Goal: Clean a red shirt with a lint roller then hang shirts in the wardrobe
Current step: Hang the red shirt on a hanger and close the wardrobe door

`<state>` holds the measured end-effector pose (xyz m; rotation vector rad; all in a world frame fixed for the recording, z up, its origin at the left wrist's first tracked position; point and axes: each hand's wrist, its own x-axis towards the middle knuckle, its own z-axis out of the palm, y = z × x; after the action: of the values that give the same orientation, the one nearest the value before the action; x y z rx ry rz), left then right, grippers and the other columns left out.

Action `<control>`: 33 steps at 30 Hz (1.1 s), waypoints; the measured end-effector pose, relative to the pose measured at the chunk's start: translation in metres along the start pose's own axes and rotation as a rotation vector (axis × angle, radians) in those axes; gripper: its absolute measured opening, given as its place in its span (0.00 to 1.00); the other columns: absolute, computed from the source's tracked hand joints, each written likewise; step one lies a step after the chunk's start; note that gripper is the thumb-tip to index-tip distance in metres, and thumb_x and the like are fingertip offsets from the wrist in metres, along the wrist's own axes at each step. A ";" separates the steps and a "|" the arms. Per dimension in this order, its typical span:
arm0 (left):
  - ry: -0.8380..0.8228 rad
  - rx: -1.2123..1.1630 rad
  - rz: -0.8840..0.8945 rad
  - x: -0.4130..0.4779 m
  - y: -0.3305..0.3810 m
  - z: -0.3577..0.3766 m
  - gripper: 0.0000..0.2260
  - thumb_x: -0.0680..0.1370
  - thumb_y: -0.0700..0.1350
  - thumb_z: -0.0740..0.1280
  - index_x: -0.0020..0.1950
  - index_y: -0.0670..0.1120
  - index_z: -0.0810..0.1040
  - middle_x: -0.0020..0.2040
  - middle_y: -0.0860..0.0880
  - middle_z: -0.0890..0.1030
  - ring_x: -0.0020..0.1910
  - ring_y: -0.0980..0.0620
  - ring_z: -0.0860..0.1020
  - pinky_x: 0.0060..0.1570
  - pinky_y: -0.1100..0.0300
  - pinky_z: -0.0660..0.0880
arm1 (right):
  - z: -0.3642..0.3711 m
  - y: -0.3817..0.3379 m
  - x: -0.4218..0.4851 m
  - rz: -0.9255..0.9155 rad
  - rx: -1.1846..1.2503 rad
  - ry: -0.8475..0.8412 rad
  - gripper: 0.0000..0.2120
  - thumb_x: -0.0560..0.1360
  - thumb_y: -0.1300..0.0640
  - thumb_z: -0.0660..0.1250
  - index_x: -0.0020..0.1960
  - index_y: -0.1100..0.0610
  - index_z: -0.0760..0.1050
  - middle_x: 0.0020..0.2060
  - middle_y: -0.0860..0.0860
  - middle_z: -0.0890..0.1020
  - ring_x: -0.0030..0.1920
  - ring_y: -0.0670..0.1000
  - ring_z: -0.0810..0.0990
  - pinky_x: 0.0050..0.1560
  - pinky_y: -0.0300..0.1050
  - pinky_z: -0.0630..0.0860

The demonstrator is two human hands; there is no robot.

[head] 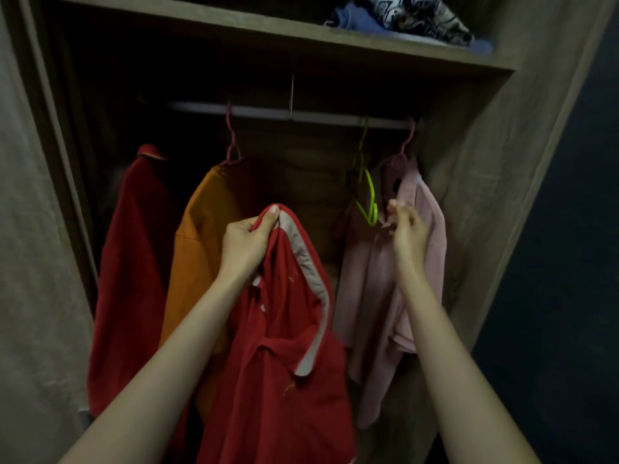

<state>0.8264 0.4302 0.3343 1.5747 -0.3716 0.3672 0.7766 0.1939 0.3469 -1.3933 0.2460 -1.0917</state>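
My left hand [246, 244] grips a red shirt [284, 363] by its grey-edged collar and holds it up in front of the open wardrobe. The shirt hangs down crumpled below the hand. My right hand [407, 229] is raised beside an empty green hanger [368, 195] on the rail [268, 112]. Its fingers are curled near the hanger's lower end, in front of a pink shirt [425, 249]; whether they pinch anything I cannot tell.
On the rail hang a dark red shirt [130, 262] at the left, an orange shirt [204, 236] on a pink hanger, and the pink shirt at the right. Folded clothes [402, 18] lie on the shelf above. Wardrobe side walls stand close on both sides.
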 end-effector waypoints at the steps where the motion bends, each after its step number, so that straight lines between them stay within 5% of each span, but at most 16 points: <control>1: -0.004 0.007 0.005 0.001 0.003 0.002 0.30 0.76 0.60 0.65 0.39 0.31 0.75 0.31 0.41 0.76 0.31 0.48 0.73 0.33 0.55 0.67 | 0.002 -0.009 0.016 0.047 0.065 -0.009 0.14 0.79 0.55 0.61 0.57 0.62 0.78 0.45 0.51 0.81 0.44 0.48 0.78 0.40 0.34 0.75; 3: 0.001 0.040 0.011 0.003 0.009 0.006 0.29 0.76 0.60 0.65 0.40 0.31 0.76 0.31 0.38 0.77 0.29 0.46 0.74 0.31 0.53 0.68 | 0.010 -0.022 0.045 0.176 0.163 -0.080 0.14 0.81 0.55 0.58 0.59 0.61 0.76 0.52 0.52 0.80 0.50 0.49 0.79 0.38 0.31 0.74; 6: 0.018 0.061 0.002 0.008 0.011 0.008 0.27 0.76 0.60 0.65 0.42 0.34 0.79 0.35 0.34 0.81 0.31 0.41 0.80 0.32 0.49 0.75 | 0.028 -0.027 0.080 0.443 0.210 -0.246 0.19 0.82 0.50 0.55 0.63 0.63 0.72 0.64 0.60 0.74 0.62 0.57 0.75 0.50 0.42 0.75; 9: -0.001 0.042 0.002 0.014 0.006 0.007 0.25 0.75 0.60 0.66 0.40 0.36 0.80 0.38 0.32 0.81 0.34 0.42 0.80 0.35 0.50 0.74 | 0.045 -0.028 0.093 0.677 0.343 -0.427 0.17 0.81 0.50 0.56 0.55 0.64 0.70 0.61 0.64 0.73 0.57 0.59 0.77 0.48 0.51 0.77; 11: -0.012 0.046 0.000 0.017 0.004 0.005 0.22 0.75 0.61 0.66 0.40 0.42 0.79 0.34 0.35 0.80 0.33 0.46 0.77 0.35 0.54 0.71 | 0.053 -0.029 0.098 0.761 0.509 -0.472 0.14 0.81 0.53 0.56 0.57 0.65 0.68 0.56 0.65 0.77 0.61 0.60 0.77 0.56 0.54 0.74; 14: -0.001 0.044 -0.020 0.020 0.003 0.003 0.27 0.76 0.60 0.65 0.38 0.34 0.78 0.28 0.42 0.77 0.27 0.50 0.74 0.32 0.56 0.68 | 0.064 -0.032 0.100 0.752 0.610 -0.445 0.09 0.81 0.59 0.57 0.47 0.64 0.69 0.33 0.63 0.83 0.34 0.55 0.85 0.40 0.49 0.82; 17: 0.000 0.059 -0.023 0.023 0.004 0.001 0.24 0.76 0.59 0.65 0.30 0.41 0.75 0.23 0.47 0.74 0.22 0.54 0.71 0.29 0.58 0.66 | 0.072 -0.033 0.104 0.735 0.619 -0.398 0.08 0.81 0.65 0.56 0.43 0.64 0.69 0.23 0.57 0.80 0.21 0.49 0.80 0.22 0.39 0.76; 24: 0.021 0.119 -0.003 0.029 0.010 -0.001 0.25 0.77 0.59 0.64 0.40 0.36 0.81 0.28 0.41 0.79 0.23 0.55 0.74 0.27 0.60 0.67 | 0.073 -0.037 0.112 0.767 0.759 -0.535 0.11 0.82 0.64 0.52 0.47 0.67 0.69 0.21 0.51 0.74 0.17 0.42 0.70 0.17 0.31 0.66; 26: 0.032 0.143 -0.006 0.031 0.011 -0.001 0.20 0.77 0.58 0.65 0.37 0.43 0.84 0.26 0.50 0.81 0.23 0.58 0.75 0.26 0.60 0.69 | 0.067 -0.041 0.104 0.745 0.725 -0.611 0.11 0.82 0.62 0.51 0.51 0.66 0.70 0.22 0.49 0.74 0.18 0.41 0.69 0.17 0.30 0.64; 28: 0.049 0.174 0.014 0.034 0.011 0.000 0.16 0.77 0.58 0.66 0.38 0.49 0.85 0.30 0.56 0.82 0.32 0.59 0.79 0.33 0.60 0.71 | 0.055 -0.044 0.090 0.740 0.693 -0.675 0.10 0.81 0.62 0.52 0.54 0.65 0.70 0.23 0.48 0.73 0.18 0.41 0.67 0.15 0.31 0.62; 30: 0.041 0.242 0.029 0.037 0.010 0.001 0.15 0.77 0.58 0.65 0.39 0.51 0.85 0.35 0.57 0.83 0.39 0.60 0.79 0.39 0.63 0.71 | 0.037 -0.041 0.068 0.755 0.682 -0.727 0.13 0.74 0.64 0.60 0.57 0.65 0.70 0.23 0.48 0.71 0.17 0.42 0.65 0.14 0.32 0.61; 33: -0.008 0.332 0.015 0.041 0.000 0.008 0.15 0.78 0.57 0.64 0.35 0.53 0.80 0.35 0.54 0.81 0.37 0.61 0.76 0.44 0.58 0.73 | 0.002 -0.030 0.028 0.798 0.734 -0.814 0.35 0.55 0.66 0.79 0.60 0.66 0.71 0.24 0.49 0.68 0.17 0.43 0.64 0.12 0.32 0.58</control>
<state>0.8626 0.4219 0.3529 1.8983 -0.3404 0.4514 0.7784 0.1809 0.3855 -0.8251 -0.1852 0.1095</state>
